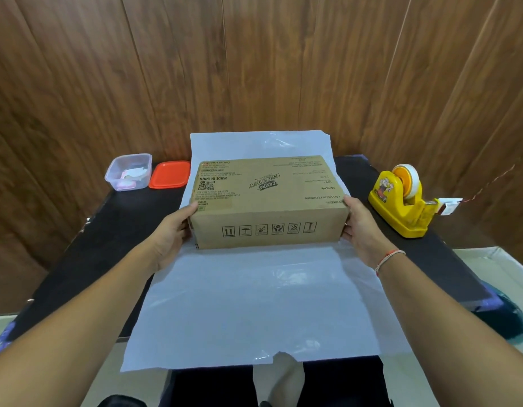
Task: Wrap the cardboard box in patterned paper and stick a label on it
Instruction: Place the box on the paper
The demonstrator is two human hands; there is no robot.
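A brown cardboard box [269,198] with printed text and handling symbols rests on a sheet of wrapping paper [254,304] that lies white side up on a black table [107,236]. My left hand [173,233] grips the box's left end and my right hand [361,227] grips its right end. The paper reaches behind the box toward the wall and hangs over the table's near edge. A clear plastic tub [129,171] at the back left holds small white and pink pieces that may be labels.
An orange lid [169,174] lies beside the tub. A yellow tape dispenser [401,198] with a roll of tape stands at the right, its tape end sticking out. A wooden panel wall [254,69] rises right behind the table.
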